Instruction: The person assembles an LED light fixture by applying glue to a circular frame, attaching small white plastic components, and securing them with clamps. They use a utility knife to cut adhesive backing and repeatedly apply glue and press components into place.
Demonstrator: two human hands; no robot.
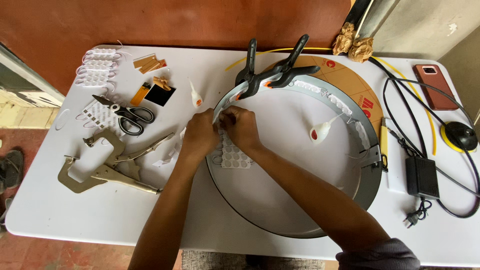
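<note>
A large round metal frame (pixel 367 185) with a white inner face lies on the white table (pixel 75 220). My left hand (pixel 199 135) and my right hand (pixel 241 125) meet at the frame's left rim, pinching a small white module against its inner wall. A strip of white modules (pixel 232 157) hangs below my fingers inside the frame. Two black spring clamps (pixel 272 72) grip the rim just above my hands. More white modules (pixel 345 107) line the rim's upper right. A small white glue bottle (pixel 319 132) lies inside the frame.
Left of the frame lie black scissors (pixel 127 115), locking C-clamp pliers (pixel 107 165), an orange lighter (pixel 141 93), a second glue bottle (pixel 195 96) and coiled module strips (pixel 97 67). At right sit a phone (pixel 435 86), a black power adapter (pixel 421 176), cables and a yellow-black round tool (pixel 459 136).
</note>
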